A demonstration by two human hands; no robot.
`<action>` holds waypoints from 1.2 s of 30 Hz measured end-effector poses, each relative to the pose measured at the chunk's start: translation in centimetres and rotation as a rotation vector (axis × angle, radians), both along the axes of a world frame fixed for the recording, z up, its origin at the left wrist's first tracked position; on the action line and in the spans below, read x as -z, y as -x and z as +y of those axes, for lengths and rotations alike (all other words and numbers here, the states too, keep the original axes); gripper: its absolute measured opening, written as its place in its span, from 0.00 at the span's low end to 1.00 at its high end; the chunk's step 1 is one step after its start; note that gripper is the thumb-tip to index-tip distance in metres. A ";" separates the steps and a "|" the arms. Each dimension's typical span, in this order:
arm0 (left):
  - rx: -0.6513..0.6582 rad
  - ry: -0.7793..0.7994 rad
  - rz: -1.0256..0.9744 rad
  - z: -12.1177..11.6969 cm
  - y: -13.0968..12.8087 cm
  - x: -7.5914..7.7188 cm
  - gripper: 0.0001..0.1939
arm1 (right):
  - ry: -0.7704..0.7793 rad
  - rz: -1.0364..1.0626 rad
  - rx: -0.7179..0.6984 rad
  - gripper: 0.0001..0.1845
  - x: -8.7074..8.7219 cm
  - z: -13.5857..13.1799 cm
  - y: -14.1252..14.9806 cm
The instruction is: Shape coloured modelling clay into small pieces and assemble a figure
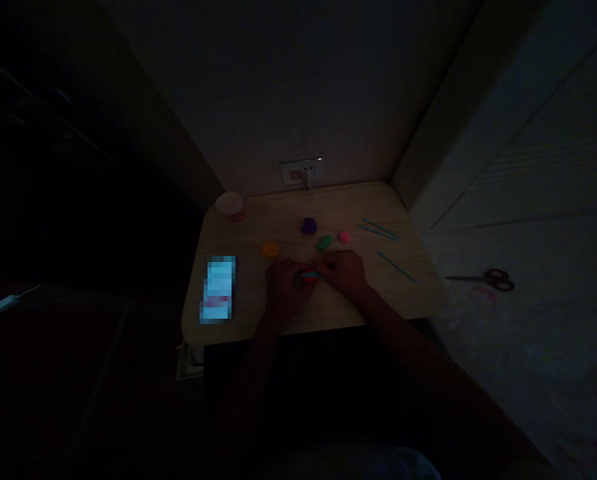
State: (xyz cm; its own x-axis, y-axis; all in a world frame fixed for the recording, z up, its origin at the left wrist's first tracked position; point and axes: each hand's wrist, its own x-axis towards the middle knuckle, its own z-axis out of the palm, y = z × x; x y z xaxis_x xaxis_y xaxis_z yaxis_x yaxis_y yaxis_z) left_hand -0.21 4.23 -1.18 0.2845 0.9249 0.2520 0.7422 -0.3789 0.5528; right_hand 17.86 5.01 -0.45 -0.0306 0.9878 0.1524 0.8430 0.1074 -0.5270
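On a small wooden table, my left hand point(284, 283) is curled around a red lump of modelling clay point(308, 279). A short blue stick point(310, 274) lies across the red clay; it looks like a clay modelling tool. From the right, my right hand point(347, 270) pinches at the stick's end, its fingertips close to the clay. Just beyond the hands are a green clay piece point(324, 242), a pink clay ball point(344, 237), a purple clay piece point(309, 226) and an orange clay disc point(271, 249). Dim light hides the exact finger contact.
A lit phone point(218, 289) lies at the table's left. Behind it stands a clear tub point(231, 204). Thin blue sticks point(396, 267) rest at the right of the table point(248, 313). Scissors point(493, 279) lie on the lighter surface beyond. A wall socket point(302, 172) is at the back.
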 end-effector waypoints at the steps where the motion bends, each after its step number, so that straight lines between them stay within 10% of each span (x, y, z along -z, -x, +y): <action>1: -0.005 0.003 0.001 0.0 0.0 0.0 0.12 | -0.012 0.027 0.004 0.23 0.1 0.0 0.0; 36: -0.047 -0.019 0.017 -0.5 0.0 -0.2 0.08 | -0.042 -0.140 0.053 0.21 -0.4 -1.1 1.5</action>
State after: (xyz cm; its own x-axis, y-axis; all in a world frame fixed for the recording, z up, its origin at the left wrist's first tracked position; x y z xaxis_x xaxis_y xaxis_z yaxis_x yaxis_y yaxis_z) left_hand -0.19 3.75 -1.00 0.2452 0.9326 0.2649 0.7690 -0.3534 0.5327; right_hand 16.32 3.92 -0.01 -0.0021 0.9815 0.1913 0.9130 0.0800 -0.4001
